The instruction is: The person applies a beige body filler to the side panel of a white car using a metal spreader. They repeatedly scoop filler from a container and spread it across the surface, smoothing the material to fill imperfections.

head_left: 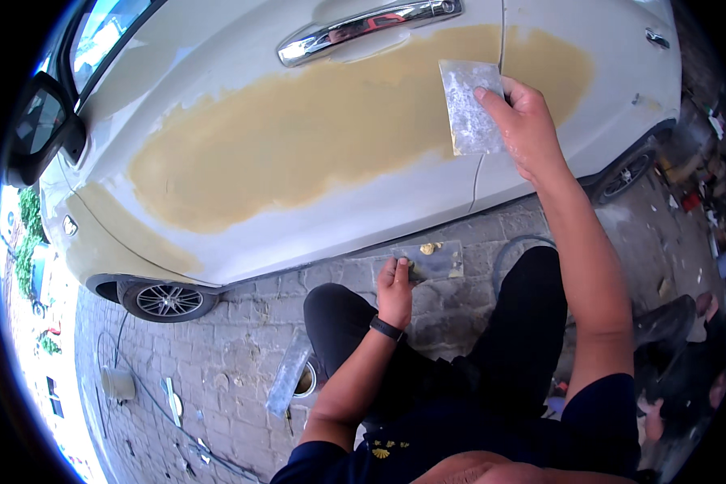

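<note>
My right hand [524,125] is closed on a thin rectangular silvery spreader [464,105], thumb on its face, held over the tan filler patch [298,137] on a white car door [395,194]. The patch spans much of the door, below the chrome handle [367,32]. Lower down, my left hand [395,286] grips a flat mixing plate [444,264] with a small lump of yellowish putty [429,248] on it. Whether the spreader touches the door I cannot tell.
A front wheel [169,300] and wing mirror [40,121] are at left. An open tin [305,379] with a long strip, a bucket [117,383] and hoses lie on paving [242,363]. Clutter and what appear to be another person's limbs [706,306] are at right.
</note>
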`<control>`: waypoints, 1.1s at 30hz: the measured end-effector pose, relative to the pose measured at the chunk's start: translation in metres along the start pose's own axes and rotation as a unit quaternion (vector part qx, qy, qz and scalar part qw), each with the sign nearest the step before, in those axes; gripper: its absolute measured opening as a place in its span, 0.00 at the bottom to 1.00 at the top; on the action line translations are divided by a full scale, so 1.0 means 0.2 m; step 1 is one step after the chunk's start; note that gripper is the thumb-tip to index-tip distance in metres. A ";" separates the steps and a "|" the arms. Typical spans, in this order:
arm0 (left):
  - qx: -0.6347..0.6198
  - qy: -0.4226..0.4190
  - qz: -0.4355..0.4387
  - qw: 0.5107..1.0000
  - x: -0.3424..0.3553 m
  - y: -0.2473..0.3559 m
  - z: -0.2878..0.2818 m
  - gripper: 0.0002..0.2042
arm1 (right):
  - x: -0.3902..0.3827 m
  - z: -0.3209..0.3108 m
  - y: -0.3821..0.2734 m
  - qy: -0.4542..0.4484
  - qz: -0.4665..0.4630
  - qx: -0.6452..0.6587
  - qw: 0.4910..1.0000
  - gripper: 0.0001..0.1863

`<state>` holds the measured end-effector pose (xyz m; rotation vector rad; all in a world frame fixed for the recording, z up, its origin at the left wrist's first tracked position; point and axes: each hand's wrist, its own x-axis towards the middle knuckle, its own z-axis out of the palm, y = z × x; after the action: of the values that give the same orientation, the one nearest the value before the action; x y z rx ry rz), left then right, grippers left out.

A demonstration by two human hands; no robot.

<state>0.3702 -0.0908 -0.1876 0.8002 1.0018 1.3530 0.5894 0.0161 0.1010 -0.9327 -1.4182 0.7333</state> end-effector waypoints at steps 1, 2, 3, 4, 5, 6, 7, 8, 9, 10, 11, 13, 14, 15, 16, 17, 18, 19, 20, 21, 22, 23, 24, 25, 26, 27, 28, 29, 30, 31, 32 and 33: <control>0.015 -0.001 0.007 1.000 0.01 -0.01 -0.01 0.11 | 0.06 0.04 -0.03 0.002 -0.005 0.004 1.000 0.12; 0.023 -0.006 0.011 1.000 0.02 -0.02 -0.02 0.11 | 0.11 0.08 -0.06 0.004 -0.009 0.008 1.000 0.12; 0.028 -0.011 0.015 0.999 0.02 -0.02 -0.03 0.11 | 0.15 0.09 -0.07 0.005 -0.013 0.010 1.000 0.13; 0.033 -0.017 0.018 0.999 0.02 -0.03 -0.03 0.11 | 0.19 0.09 -0.07 0.005 -0.012 -0.015 1.000 0.13; 0.036 -0.013 0.019 0.999 0.03 -0.03 -0.03 0.11 | 0.22 0.09 -0.07 0.005 -0.010 -0.041 0.999 0.13; 0.038 -0.008 0.019 0.999 0.01 -0.02 -0.01 0.11 | 0.23 0.10 -0.08 0.003 -0.008 -0.065 0.998 0.14; 0.041 -0.002 0.019 0.999 0.01 -0.01 -0.01 0.11 | 0.24 0.11 -0.08 0.008 -0.007 -0.060 0.998 0.14; 0.068 -0.007 0.030 0.997 0.02 -0.03 -0.03 0.11 | 0.24 0.12 -0.09 0.013 -0.005 -0.055 0.998 0.14; 0.097 -0.013 0.041 0.994 0.03 -0.04 -0.05 0.11 | 0.24 0.13 -0.10 0.018 -0.005 -0.049 0.999 0.14; 0.125 -0.018 0.053 0.991 0.04 -0.06 -0.07 0.11 | 0.26 0.13 -0.09 0.014 0.004 -0.067 0.998 0.14; 0.110 -0.016 0.053 0.992 0.04 -0.08 -0.08 0.11 | 0.29 0.12 -0.07 0.009 0.012 -0.086 0.996 0.14; 0.080 -0.016 0.048 0.995 0.03 -0.06 -0.05 0.11 | 0.28 0.15 -0.08 0.002 0.038 -0.097 0.995 0.14; 0.076 -0.016 0.037 0.996 0.02 -0.04 -0.04 0.10 | 0.27 0.17 -0.08 -0.003 0.053 -0.089 0.995 0.13; 0.072 -0.019 0.025 0.997 0.00 0.00 -0.02 0.10 | 0.24 0.20 -0.11 -0.006 0.068 -0.082 0.994 0.13; 0.068 -0.021 0.013 0.997 -0.01 0.02 -0.01 0.10 | 0.23 0.22 -0.12 -0.010 0.075 -0.087 0.993 0.13; 0.063 -0.023 0.010 0.998 -0.01 0.02 -0.01 0.10 | 0.21 0.24 -0.13 -0.014 0.083 -0.092 0.992 0.13; 0.058 -0.023 0.011 0.998 -0.01 0.03 -0.01 0.10 | 0.21 0.26 -0.15 -0.020 0.087 -0.095 0.991 0.13; 0.052 -0.022 0.012 0.998 -0.01 0.03 -0.01 0.10 | 0.20 0.29 -0.15 -0.012 0.081 -0.079 0.993 0.14; 0.051 -0.026 0.020 0.998 0.00 0.01 -0.02 0.10 | 0.20 0.32 -0.13 -0.004 0.075 -0.063 0.995 0.15; 0.050 -0.028 0.029 0.998 0.01 -0.01 -0.03 0.10 | 0.20 0.36 -0.12 0.002 0.069 -0.045 0.997 0.17; 0.050 -0.029 0.038 0.998 0.02 -0.03 -0.05 0.10 | 0.19 0.40 -0.11 0.001 0.073 -0.036 0.997 0.18; 0.051 -0.027 0.040 0.998 0.02 -0.05 -0.07 0.10 | 0.18 0.44 -0.10 0.000 0.077 -0.026 0.997 0.18; 0.053 -0.026 0.040 0.997 0.02 -0.03 -0.06 0.10 | 0.17 0.47 -0.09 0.000 0.082 -0.018 0.996 0.19; 0.054 -0.026 0.040 0.997 0.01 -0.02 -0.06 0.10 | 0.16 0.50 -0.09 -0.010 0.098 0.003 0.995 0.17; 0.043 -0.020 0.034 0.998 0.01 -0.01 -0.05 0.10 | 0.15 0.52 -0.08 -0.019 0.114 0.024 0.993 0.16; 0.030 -0.017 0.027 0.999 0.00 0.01 -0.03 0.11 | 0.14 0.54 -0.09 -0.027 0.129 0.043 0.990 0.15; 0.019 -0.012 0.021 1.000 -0.01 0.03 -0.02 0.11 | 0.11 0.58 -0.09 -0.031 0.134 0.137 0.981 0.13; 0.020 -0.002 0.018 1.000 -0.03 0.06 0.00 0.11 | 0.08 0.63 -0.09 -0.035 0.138 0.230 0.963 0.12; 0.021 0.009 0.016 1.000 -0.05 0.09 0.01 0.11 | 0.04 0.65 -0.10 -0.039 0.140 0.321 0.936 0.12; 0.023 0.022 0.014 0.999 -0.06 0.11 0.00 0.11 | -0.01 0.65 -0.10 -0.061 0.151 0.361 0.918 0.13; 0.027 0.016 0.029 0.999 -0.05 0.10 -0.03 0.11 | -0.07 0.63 -0.08 -0.073 0.148 0.355 0.920 0.12; 0.033 0.016 0.046 0.998 -0.04 0.08 -0.10 0.11 | -0.13 0.61 -0.07 -0.088 0.145 0.353 0.920 0.11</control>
<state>0.3452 -0.0998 -0.1798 0.8868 1.0495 1.4212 0.4659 -0.0009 0.0910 -0.5077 -1.0365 1.4635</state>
